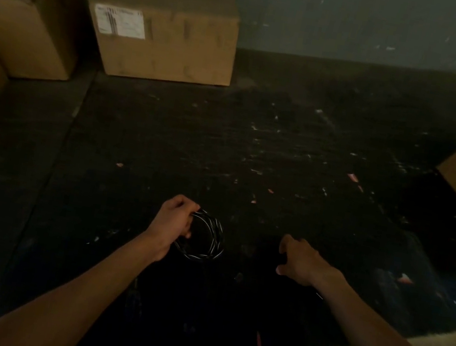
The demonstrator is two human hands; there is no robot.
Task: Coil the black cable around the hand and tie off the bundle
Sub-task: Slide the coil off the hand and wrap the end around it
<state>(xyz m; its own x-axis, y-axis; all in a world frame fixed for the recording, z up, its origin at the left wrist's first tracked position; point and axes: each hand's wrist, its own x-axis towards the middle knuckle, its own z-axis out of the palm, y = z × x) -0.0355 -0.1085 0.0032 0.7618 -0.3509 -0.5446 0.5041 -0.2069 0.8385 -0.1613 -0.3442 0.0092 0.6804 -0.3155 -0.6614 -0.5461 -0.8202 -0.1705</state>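
Left hand [174, 218] grips the coil [206, 237], loops hanging rightward. Right hand [301, 262], fingers spread and empty, lies well apart.

cable [210, 238]: glossy black, light glints | floor [284, 158]: dark, matt, scuffed, pale flecks | box [166, 31]: matt brown cardboard, white paper label

Two bare hands out front, left hand [174, 218] and right hand [301, 262]; one coiled black cable [209, 238]; four brown cardboard boxes, one large labelled box [166, 31].
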